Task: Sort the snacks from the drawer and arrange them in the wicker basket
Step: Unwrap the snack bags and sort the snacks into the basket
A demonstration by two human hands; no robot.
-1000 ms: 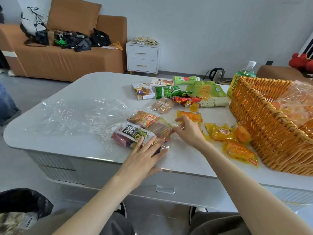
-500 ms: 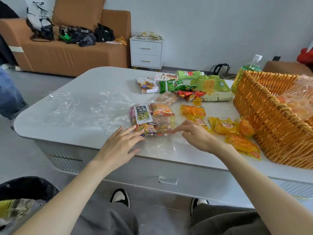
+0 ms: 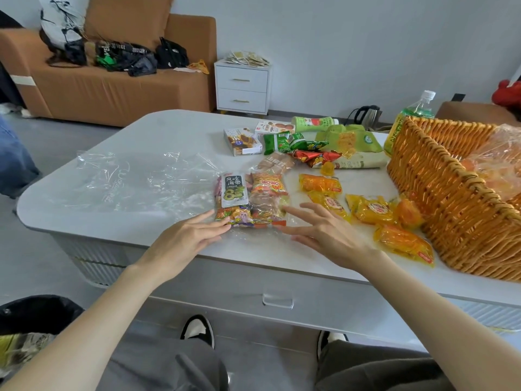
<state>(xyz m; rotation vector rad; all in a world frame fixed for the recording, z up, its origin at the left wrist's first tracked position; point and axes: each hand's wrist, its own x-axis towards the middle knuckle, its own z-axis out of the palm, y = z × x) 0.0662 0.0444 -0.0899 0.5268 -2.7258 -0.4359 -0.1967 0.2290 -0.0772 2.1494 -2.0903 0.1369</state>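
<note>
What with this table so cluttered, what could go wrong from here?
The snack pile lies on loose clear plastic near the front edge of the table; nudged by the left hand or right hand, packets may slide off. The right forearm passes close to a yellow packet at the edge beside the wicker basket and could knock it down.

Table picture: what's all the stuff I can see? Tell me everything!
table: one, pale grey, centre
wicker basket: one, orange-brown, table's right side
snack pile: one, mixed colours, table's near edge
yellow-orange packets: several, between pile and basket
green packets: several, table's far side
snack boxes: two, whitish, beside green packets
clear plastic sheet: one, see-through, table's left
bottle: one, green-yellow, behind basket
sofa: one, brown, far left
drawer cabinet: one, white, beside sofa
left hand: one, open, touching pile
right hand: one, open, beside pile
</note>
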